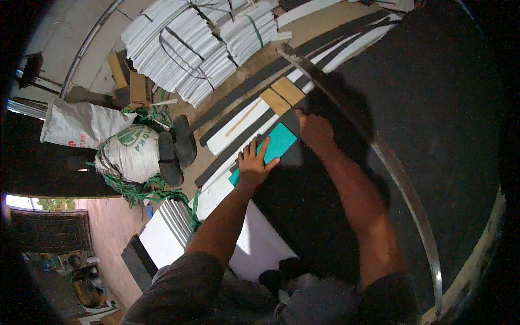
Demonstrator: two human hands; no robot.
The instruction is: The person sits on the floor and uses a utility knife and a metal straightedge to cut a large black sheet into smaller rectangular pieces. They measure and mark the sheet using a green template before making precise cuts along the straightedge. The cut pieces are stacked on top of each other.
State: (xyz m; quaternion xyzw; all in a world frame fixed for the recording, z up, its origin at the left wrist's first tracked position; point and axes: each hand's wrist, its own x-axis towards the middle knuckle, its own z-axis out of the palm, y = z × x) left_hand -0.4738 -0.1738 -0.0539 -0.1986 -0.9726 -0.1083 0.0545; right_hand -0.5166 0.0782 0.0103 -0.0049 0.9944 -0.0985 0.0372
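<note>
My left hand (pixel 255 166) lies with its fingers spread on a teal rectangular piece (pixel 281 140), pressing it against the dark sheet below. Just to the right, my right hand (pixel 316 131) is closed, its knuckles near the far right corner of the teal piece. A thin dark thing seems to stick out at its fingertips, too small to name. Beyond the fingers lie two tan blocks (pixel 275 102), side by side across white and black strips (pixel 230 134). A thin tan stick (pixel 244 118) rests on a white strip.
A broad black sheet (pixel 444 108) spreads to the right, crossed by a long metal strip (pixel 398 176). Bundled white strips (pixel 173 51) are stacked at the far left. Dark slippers (pixel 184 142) lie beside a stuffed white sack (pixel 132 154). White boards (pixel 162 233) stand near my left arm.
</note>
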